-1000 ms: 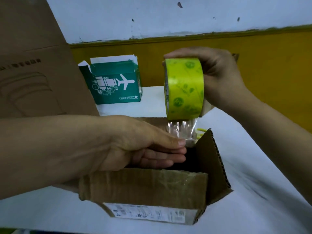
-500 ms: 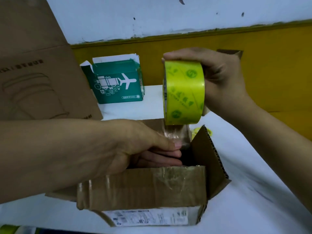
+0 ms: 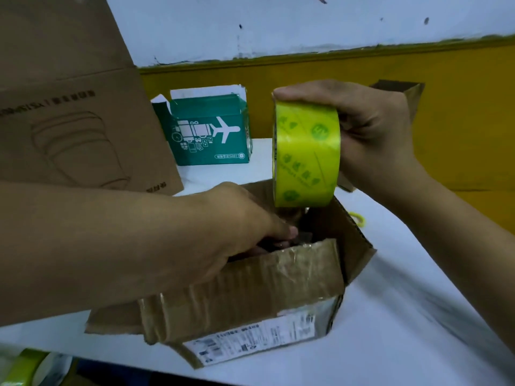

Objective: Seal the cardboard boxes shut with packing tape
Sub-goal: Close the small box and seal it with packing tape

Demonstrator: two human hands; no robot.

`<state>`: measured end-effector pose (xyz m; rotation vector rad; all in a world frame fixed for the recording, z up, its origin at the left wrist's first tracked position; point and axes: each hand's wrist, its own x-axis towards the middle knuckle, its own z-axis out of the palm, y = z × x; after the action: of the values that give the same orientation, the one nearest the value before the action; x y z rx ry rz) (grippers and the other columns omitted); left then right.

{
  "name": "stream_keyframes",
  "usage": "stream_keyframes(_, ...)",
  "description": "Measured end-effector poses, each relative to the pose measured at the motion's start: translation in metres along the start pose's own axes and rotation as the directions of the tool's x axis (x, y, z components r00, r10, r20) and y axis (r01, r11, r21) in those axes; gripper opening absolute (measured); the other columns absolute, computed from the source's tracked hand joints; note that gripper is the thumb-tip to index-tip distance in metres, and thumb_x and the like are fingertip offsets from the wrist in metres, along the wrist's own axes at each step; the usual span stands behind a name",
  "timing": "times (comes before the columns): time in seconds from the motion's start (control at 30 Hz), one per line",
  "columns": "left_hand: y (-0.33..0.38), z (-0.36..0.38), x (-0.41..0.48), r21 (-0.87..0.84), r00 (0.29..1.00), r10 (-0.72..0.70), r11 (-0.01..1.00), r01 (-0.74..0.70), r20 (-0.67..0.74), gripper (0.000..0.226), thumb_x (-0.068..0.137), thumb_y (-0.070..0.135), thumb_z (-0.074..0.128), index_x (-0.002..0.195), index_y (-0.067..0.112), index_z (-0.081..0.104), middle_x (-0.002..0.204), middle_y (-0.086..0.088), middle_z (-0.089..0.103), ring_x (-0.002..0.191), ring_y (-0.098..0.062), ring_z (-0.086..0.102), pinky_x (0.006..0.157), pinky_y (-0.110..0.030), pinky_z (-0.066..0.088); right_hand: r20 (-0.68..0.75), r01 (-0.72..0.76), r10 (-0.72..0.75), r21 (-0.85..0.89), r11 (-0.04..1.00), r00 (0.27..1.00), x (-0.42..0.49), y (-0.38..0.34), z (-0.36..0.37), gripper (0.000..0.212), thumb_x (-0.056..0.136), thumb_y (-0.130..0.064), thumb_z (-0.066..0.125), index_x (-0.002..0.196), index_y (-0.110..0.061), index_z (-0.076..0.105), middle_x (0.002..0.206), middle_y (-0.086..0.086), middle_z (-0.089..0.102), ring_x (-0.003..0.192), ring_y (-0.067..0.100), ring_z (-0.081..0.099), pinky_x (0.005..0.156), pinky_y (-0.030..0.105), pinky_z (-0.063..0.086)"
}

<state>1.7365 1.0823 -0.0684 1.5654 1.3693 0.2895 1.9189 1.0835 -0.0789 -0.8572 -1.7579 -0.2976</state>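
Observation:
A small brown cardboard box (image 3: 250,296) with a shipping label stands open on the white table (image 3: 390,330), its flaps up. My right hand (image 3: 376,135) grips a yellow-green roll of packing tape (image 3: 306,154) upright just above the box's far right corner. A short clear strip of tape (image 3: 292,215) runs from the roll down into the box. My left hand (image 3: 237,227) reaches into the box from the left, thumb tip at the strip's lower end, pinching it; the fingers are mostly hidden behind the near flap.
A large brown carton (image 3: 69,107) leans at the left. A green box with a plane print (image 3: 209,135) stands open at the back. Another brown box (image 3: 404,90) shows behind my right hand. A second tape roll (image 3: 22,369) lies at the bottom left corner.
My left hand has sunk deeper into the box, and the strip between roll and hand has grown shorter. The roll stays above the box's far corner.

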Motion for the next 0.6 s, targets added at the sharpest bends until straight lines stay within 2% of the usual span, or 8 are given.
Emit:
stream_keyframes(0.07,0.002,-0.001,-0.002,0.118,0.995,0.084,0.99,-0.076,-0.062,0.019,0.067,0.035,0.089,0.08,0.024,0.082,0.079,0.003,0.077,0.077,-0.012,0.07,0.071,-0.022,0.057,-0.012,-0.006,0.006,-0.004,1.0,1.0,0.001,0.001,0.001,0.045,0.085,0.017,0.064,0.118,-0.014,0.066,0.117,-0.004,0.067,0.112,0.011,0.066,0.089,0.039,0.055)
stream_keyframes(0.2,0.005,-0.008,-0.01,0.243,0.975,0.199,0.955,-0.171,-0.098,0.015,0.074,0.04,0.082,0.083,0.029,0.082,0.086,0.006,0.077,0.09,-0.01,0.066,0.086,-0.027,0.055,-0.041,-0.039,0.039,0.01,0.999,0.998,0.006,0.002,-0.004,0.042,0.086,0.014,0.065,0.121,-0.011,0.065,0.12,0.002,0.068,0.115,0.014,0.065,0.091,0.039,0.055)
stream_keyframes(0.23,0.004,-0.012,-0.011,0.245,0.971,0.216,0.952,-0.185,-0.105,0.015,0.072,0.042,0.081,0.081,0.031,0.082,0.083,0.007,0.076,0.088,-0.009,0.066,0.082,-0.025,0.056,-0.045,-0.047,0.047,0.012,0.999,0.998,0.008,0.003,-0.004,0.043,0.086,0.014,0.065,0.122,-0.009,0.065,0.121,0.003,0.067,0.115,0.014,0.065,0.092,0.038,0.054)
stream_keyframes(0.33,-0.002,-0.024,-0.016,0.187,0.966,0.244,0.956,-0.225,-0.085,0.012,0.064,0.048,0.079,0.071,0.038,0.08,0.067,0.012,0.073,0.067,-0.002,0.066,0.058,-0.014,0.051,-0.069,-0.057,0.059,0.035,0.998,0.996,0.014,0.002,-0.001,0.043,0.085,0.013,0.066,0.123,-0.008,0.064,0.122,0.003,0.067,0.115,0.014,0.065,0.093,0.034,0.053)
stream_keyframes(0.37,-0.003,-0.026,-0.017,0.169,0.969,0.236,0.96,-0.222,-0.073,0.011,0.064,0.048,0.079,0.069,0.039,0.079,0.065,0.012,0.073,0.062,-0.001,0.065,0.054,-0.013,0.05,-0.08,-0.051,0.054,0.039,0.998,0.995,0.016,0.002,0.002,0.044,0.085,0.014,0.066,0.123,-0.008,0.065,0.121,0.003,0.068,0.115,0.013,0.065,0.093,0.034,0.053)
stream_keyframes(0.43,-0.005,-0.031,-0.017,0.143,0.975,0.212,0.969,-0.201,-0.06,0.011,0.065,0.049,0.079,0.067,0.038,0.079,0.064,0.011,0.073,0.057,0.002,0.064,0.057,-0.014,0.052,-0.101,-0.049,0.052,0.03,0.998,0.993,0.02,0.002,0.007,0.046,0.083,0.015,0.067,0.121,-0.01,0.066,0.119,0.002,0.068,0.114,0.011,0.065,0.094,0.032,0.053)
stream_keyframes(0.57,-0.008,-0.029,-0.014,0.06,0.993,0.116,0.992,-0.115,-0.005,0.026,0.063,0.049,0.081,0.073,0.025,0.078,0.07,0.003,0.075,0.069,-0.011,0.069,0.076,-0.032,0.058,-0.087,-0.058,0.058,0.0,0.998,0.995,0.026,0.007,0.019,0.043,0.084,0.012,0.068,0.119,-0.013,0.067,0.118,-0.005,0.067,0.113,0.006,0.064,0.094,0.023,0.05)
stream_keyframes(0.6,-0.009,-0.026,-0.012,0.042,0.995,0.101,0.994,-0.101,0.004,0.03,0.062,0.05,0.081,0.074,0.023,0.078,0.07,0.002,0.075,0.069,-0.011,0.068,0.077,-0.034,0.057,-0.08,-0.057,0.055,-0.016,0.998,0.995,0.025,0.009,0.021,0.042,0.085,0.011,0.068,0.119,-0.013,0.067,0.117,-0.008,0.066,0.111,0.003,0.064,0.092,0.02,0.049)
